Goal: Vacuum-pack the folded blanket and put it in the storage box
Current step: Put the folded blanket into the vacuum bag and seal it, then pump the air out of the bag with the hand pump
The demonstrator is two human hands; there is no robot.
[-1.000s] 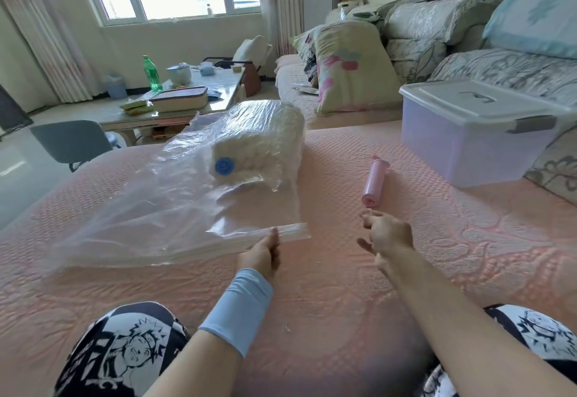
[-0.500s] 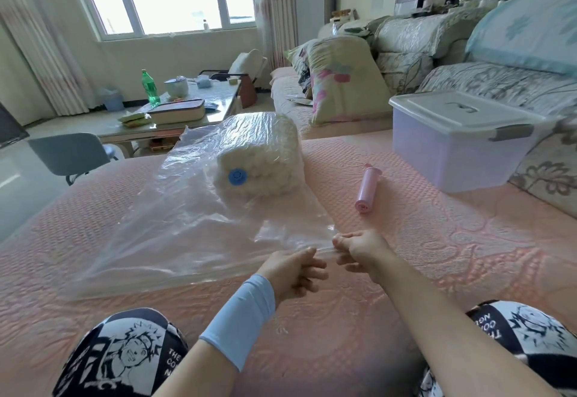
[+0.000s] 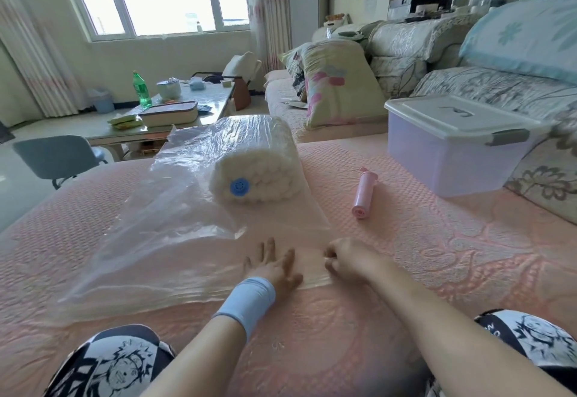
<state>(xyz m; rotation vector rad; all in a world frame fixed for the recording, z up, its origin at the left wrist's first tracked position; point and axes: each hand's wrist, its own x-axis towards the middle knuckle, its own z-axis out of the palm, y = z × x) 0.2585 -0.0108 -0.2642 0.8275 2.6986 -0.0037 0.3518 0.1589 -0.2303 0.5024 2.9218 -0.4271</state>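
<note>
Left hand, with a pale blue wristband, lies flat, fingers spread, on the near edge of the clear vacuum bag. Right hand, just beside it, has curled fingers and pinches the same edge. Beyond both hands the folded blanket sits inside the bag, behind a blue valve. Ahead and right of the right hand lies the pink pump, and farther right the lidded storage box. All rest on a pink quilted cover.

Blanket inside bag, pump just right, perhaps apart, storage box farther right
</note>
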